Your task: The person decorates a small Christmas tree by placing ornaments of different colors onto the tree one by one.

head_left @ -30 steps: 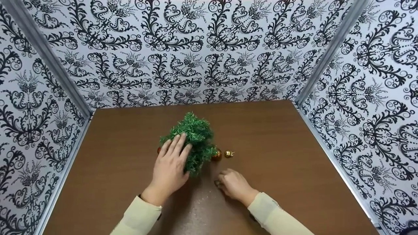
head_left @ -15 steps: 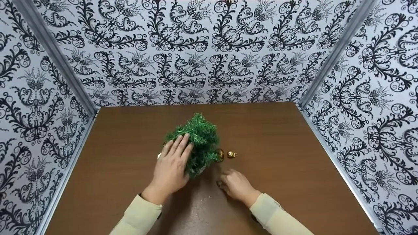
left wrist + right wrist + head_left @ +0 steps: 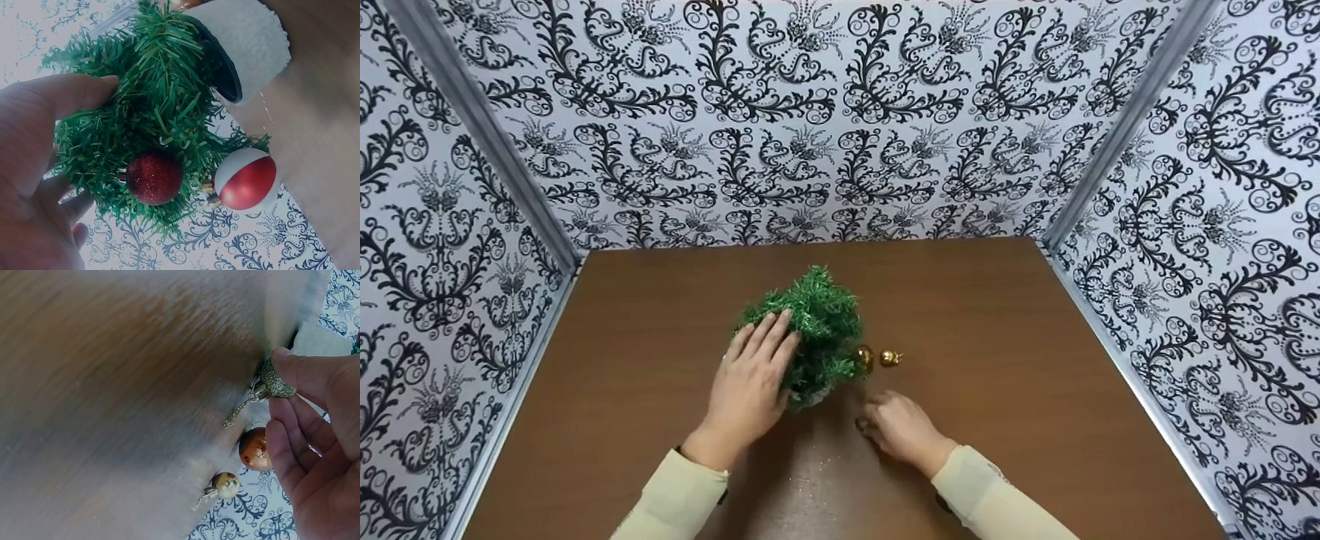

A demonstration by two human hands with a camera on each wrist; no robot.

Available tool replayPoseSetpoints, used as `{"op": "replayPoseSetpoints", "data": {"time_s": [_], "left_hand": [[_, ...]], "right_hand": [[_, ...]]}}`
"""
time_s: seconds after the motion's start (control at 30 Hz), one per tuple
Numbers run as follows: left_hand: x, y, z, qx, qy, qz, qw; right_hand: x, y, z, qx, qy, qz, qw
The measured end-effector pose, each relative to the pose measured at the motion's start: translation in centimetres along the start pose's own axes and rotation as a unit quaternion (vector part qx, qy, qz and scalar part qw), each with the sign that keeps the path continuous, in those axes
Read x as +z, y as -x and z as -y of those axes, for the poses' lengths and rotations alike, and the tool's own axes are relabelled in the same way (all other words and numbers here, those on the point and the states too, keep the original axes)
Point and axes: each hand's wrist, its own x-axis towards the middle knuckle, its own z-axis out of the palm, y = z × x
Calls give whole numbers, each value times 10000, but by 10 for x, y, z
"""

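My left hand (image 3: 750, 379) holds a small artificial Christmas tree (image 3: 825, 315), its thumb lying on the green branches in the left wrist view. A red glitter bauble (image 3: 153, 177) and a red-and-white bauble (image 3: 246, 179) hang on that tree. Its base is wrapped in fluffy white material (image 3: 250, 45). To the right, low over the table, my right hand (image 3: 904, 426) pinches a gold glitter bauble (image 3: 275, 381) between thumb and fingertips. A beaded-looking loop trails from the bauble's cap. The head view mostly hides this bauble behind the fingers.
A shiny copper-gold bauble (image 3: 865, 360) is close against the tree's right side. Just right of it lies a smaller gold bauble (image 3: 890, 358). Glitter specks dot the brown table (image 3: 997, 337) near the front. Patterned wall panels (image 3: 840, 150) enclose the back and both sides.
The tree has turned slightly under my left hand: an orange-red spot, then a white one, showed left of the fingers and is now almost hidden. My right hand keeps its pinch, nearly still.
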Motion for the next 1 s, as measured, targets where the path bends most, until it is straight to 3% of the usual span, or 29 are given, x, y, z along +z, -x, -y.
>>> {"op": "replayPoseSetpoints", "data": {"time_s": [0.23,0.43,1.0], "left_hand": [[-2,-2,8,138,20,-107,9998],[-6,-1,12,101,-3,8,9999],[-4,3,8,151,55,-47,9999]], "right_hand": [[-2,-2,0,-52,-97,-99,9999],[-3,-6,-1,-187,-199,-196,9994],[-2,0,4,-18,-178,-85,9998]]}}
